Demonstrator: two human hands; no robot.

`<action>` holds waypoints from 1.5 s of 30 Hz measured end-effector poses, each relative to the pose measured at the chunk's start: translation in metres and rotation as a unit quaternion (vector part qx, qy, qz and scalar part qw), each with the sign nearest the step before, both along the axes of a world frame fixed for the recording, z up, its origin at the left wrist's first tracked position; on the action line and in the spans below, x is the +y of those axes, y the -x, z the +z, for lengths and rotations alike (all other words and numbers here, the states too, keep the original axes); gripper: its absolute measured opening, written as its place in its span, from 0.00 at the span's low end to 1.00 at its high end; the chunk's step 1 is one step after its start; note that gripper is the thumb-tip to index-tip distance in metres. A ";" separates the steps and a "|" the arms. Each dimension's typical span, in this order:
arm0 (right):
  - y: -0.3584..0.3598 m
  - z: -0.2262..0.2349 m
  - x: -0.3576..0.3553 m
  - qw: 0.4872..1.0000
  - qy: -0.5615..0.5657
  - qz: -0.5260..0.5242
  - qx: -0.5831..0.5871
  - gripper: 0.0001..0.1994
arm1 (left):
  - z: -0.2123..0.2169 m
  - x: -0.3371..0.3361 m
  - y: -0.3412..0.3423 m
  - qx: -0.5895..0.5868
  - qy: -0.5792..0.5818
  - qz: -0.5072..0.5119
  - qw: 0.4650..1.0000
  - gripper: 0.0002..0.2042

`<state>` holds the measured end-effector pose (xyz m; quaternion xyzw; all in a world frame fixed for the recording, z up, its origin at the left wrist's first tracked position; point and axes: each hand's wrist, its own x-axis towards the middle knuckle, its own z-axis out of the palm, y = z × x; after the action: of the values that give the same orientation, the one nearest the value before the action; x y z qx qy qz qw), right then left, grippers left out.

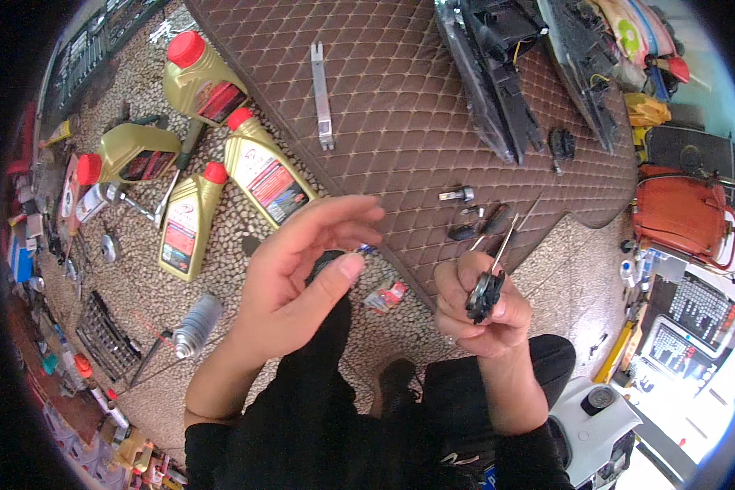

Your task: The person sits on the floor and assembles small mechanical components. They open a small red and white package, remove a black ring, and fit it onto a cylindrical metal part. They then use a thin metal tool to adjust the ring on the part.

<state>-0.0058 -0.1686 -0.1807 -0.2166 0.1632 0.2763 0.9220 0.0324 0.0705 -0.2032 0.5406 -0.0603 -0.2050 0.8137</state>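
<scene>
My right hand [482,306] is closed around a small black round part [485,297], its exact kind not clear. A thin metal rod [506,242] sticks up from the same grip; I cannot tell whether it belongs to that part. Raised to the left, my left hand [298,269] is empty, its fingers apart and slightly bent, the thumb toward the right hand. Just beyond the right hand, a small bulb-like piece [457,194] and a black-handled tool [492,219] lie on the brown quilted mat [392,98].
Two black headlight units [490,82] rest at the mat's far right, near a black round connector [561,145]. A flat metal bar [322,98] lies mid-mat. Several gold bottles [189,220] with red caps stand or lie left. A spray can [198,325] and orange-red bag [679,214] flank me.
</scene>
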 end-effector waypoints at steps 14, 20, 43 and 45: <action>0.004 -0.006 -0.002 0.997 -0.026 -0.026 -0.066 0.19 | -0.006 0.008 -0.004 -0.100 -0.132 0.047 0.985 0.05; -0.002 -0.002 -0.007 0.968 0.157 0.018 -0.198 0.18 | -0.001 0.013 -0.006 -0.119 -0.159 0.006 0.980 0.05; -0.003 0.006 0.009 0.855 0.358 -0.031 -0.373 0.12 | 0.014 -0.016 0.010 -0.329 -0.004 0.055 0.943 0.24; -0.003 0.008 0.009 0.850 0.366 -0.025 -0.378 0.12 | 0.013 -0.016 0.011 -0.338 -0.004 0.059 0.939 0.24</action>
<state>-0.0028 -0.1599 -0.1732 -0.6220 -0.1030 0.0698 0.7731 0.0214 0.0548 -0.1904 0.5836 -0.2985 0.0380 0.7542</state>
